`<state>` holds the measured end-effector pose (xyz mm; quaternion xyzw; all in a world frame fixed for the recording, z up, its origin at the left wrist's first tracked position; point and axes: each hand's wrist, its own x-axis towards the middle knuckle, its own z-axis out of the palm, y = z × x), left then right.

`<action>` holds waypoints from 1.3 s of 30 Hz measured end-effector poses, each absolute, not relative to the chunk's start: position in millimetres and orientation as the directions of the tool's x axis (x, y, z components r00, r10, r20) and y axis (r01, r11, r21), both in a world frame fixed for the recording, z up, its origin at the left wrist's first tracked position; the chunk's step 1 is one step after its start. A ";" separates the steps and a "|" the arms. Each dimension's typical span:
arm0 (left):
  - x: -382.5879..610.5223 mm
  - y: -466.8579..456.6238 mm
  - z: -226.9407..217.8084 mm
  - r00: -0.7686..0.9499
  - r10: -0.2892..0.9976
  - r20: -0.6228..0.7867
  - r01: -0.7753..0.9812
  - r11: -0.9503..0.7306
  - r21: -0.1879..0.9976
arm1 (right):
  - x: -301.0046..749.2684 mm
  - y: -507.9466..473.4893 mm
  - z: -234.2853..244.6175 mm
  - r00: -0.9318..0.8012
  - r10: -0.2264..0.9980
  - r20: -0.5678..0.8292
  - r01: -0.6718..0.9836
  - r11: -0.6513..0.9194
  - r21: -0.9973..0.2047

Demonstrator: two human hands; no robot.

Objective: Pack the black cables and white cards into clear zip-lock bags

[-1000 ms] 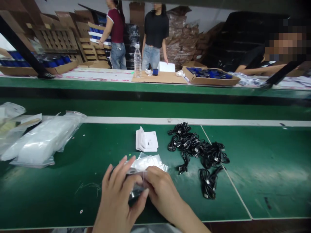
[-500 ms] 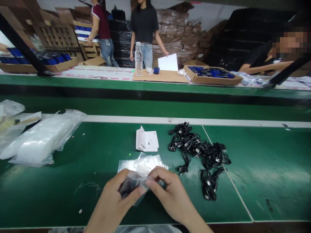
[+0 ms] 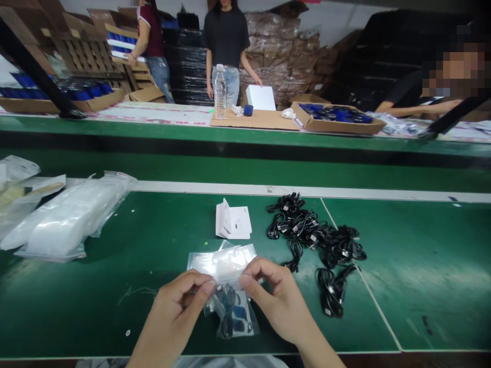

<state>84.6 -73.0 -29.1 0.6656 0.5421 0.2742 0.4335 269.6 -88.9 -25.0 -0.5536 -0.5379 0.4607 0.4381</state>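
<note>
A clear plastic bag (image 3: pixel 238 318) hangs between my hands, with a coiled black cable and a printed paper showing through it. My left hand (image 3: pixel 177 305) pinches the bag's top edge at its left corner between thumb and forefinger. At the opposite corner my right hand (image 3: pixel 279 295) grips the same edge in a pinch. Just beyond my fingers lies a small pile of flat clear bags (image 3: pixel 220 260). A stack of folded white leaflets (image 3: pixel 237 222) stands behind that pile. To the right are many coiled black USB cables (image 3: pixel 307 227) in a heap.
Large packs of clear bags (image 3: pixel 72 214) lie at the left. Across the green bench (image 3: pixel 418 255), a raised shelf carries a water bottle (image 3: pixel 220 94) and an open carton (image 3: pixel 337 125) of blue-and-black items. Several people are behind it.
My hands have spread apart along the bag's top edge, and the bag now hangs flatter with its contents visible. In the background, a person carrying a box has moved left.
</note>
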 end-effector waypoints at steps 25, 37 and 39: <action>109.8 -90.4 -48.4 0.061 0.980 0.188 0.392 -0.196 0.899 | 228.6 -98.4 -53.9 0.079 0.961 0.266 0.254 0.239 -0.937; 102.5 -83.8 -33.2 0.150 0.988 0.044 0.335 -0.093 0.938 | 251.2 -83.8 -32.3 -0.106 0.993 0.050 0.183 0.069 -0.981; 96.8 -80.7 -29.9 0.213 0.977 0.016 0.318 -0.084 0.944 | 254.8 -82.4 -27.9 -0.101 0.995 0.013 0.146 0.028 -0.989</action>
